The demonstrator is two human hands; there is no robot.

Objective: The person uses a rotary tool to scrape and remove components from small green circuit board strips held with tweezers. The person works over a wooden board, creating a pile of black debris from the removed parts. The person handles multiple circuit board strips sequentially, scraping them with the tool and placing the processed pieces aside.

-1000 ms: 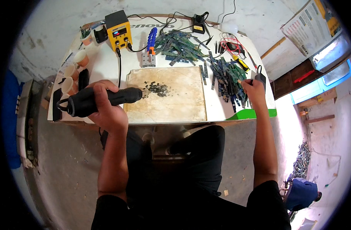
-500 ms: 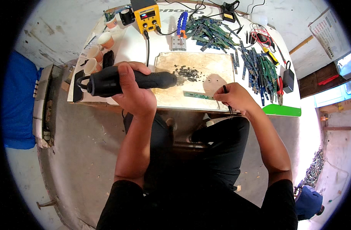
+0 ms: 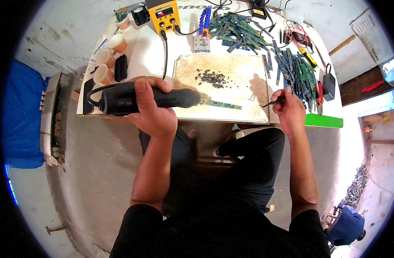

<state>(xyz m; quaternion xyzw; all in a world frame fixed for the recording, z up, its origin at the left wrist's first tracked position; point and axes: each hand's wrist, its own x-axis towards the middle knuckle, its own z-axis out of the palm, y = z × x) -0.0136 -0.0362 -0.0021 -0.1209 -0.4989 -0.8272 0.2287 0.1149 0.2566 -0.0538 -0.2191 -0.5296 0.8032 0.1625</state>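
My left hand [image 3: 153, 105] is wrapped around a black hot-air gun [image 3: 119, 99], its metal nozzle pointing right at the left end of a narrow green circuit board strip [image 3: 225, 105]. That strip lies near the front of a scorched, pale work board [image 3: 184, 69]. Dark tweezers [image 3: 272, 102] are pinched in my right hand [image 3: 291, 112], their tips pointing left over the work board's right edge, apart from the strip. Behind the strip lies a loose heap of small black chips [image 3: 212, 78].
A yellow soldering station [image 3: 164, 18] stands at the back, beside a blue jointed holder [image 3: 204, 23]. Circuit strips are heaped at the back [image 3: 237, 34] and at the right [image 3: 298, 71], near red pliers [image 3: 320, 96]. Paper cups [image 3: 103, 74] line the left. Another person [image 3: 346, 225] is at lower right.
My right hand has moved right and up with the tweezers, away from the strip's right end. The hot-air gun stays at about the same place, its nozzle now by the strip's left end.
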